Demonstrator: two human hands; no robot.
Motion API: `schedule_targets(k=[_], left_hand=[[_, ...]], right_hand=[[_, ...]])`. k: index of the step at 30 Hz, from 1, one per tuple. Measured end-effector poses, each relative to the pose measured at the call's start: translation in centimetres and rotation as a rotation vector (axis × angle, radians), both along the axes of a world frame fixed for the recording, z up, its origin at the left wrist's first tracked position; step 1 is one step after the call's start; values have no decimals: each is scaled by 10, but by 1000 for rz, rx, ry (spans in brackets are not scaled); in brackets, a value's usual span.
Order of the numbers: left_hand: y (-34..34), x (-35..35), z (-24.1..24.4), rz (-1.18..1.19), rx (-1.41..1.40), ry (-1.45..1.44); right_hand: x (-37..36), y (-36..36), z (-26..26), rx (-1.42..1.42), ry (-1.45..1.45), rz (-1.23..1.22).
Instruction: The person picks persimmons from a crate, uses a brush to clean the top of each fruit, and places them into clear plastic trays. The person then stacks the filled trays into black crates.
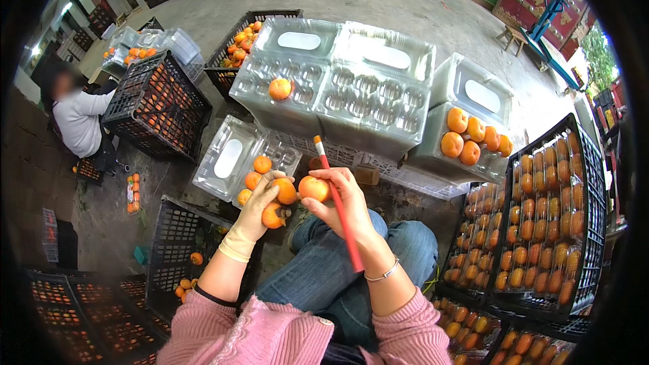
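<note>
My left hand [256, 213], in a pale thin glove, holds two orange persimmons, an upper one [284, 191] and a lower one [273, 216] whose dark calyx shows. Bare, my right hand [345, 203] grips another persimmon [314, 189] between thumb and fingers. A red-handled brush [344, 218] is also held in it, tip pointing away from me and handle end by the wrist. The persimmons of both hands are close together above my lap. Just beyond the left hand lies an opened clear plastic clamshell pack [207, 175], with several persimmons [262, 164] in its cupped half.
Stacked clear clamshells [375, 96] stand ahead, one persimmon [280, 89] on top. More persimmons [469, 153] rest on the right stack [431, 137]. Black crates of packed fruit [590, 223] rise at right. A crate [172, 243] with loose persimmons is at left. Another person [83, 116] sits far left.
</note>
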State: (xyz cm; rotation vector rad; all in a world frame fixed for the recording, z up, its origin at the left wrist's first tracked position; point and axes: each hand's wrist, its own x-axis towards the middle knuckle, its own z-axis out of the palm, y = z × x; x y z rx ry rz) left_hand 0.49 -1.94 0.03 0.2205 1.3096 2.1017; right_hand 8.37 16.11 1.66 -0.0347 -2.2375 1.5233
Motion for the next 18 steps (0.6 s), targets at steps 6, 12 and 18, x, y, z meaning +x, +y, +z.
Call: schedule_targets(k=[6, 12, 18], left_hand=[[9, 2, -13, 73, -346, 336], [7, 3, 1, 41, -8, 203], [-14, -3, -14, -75, 131, -95]], right_hand=[[1, -7, 2, -7, -43, 10], [-1, -7, 0, 26, -50, -44], [-1, -7, -1, 3, -51, -72]])
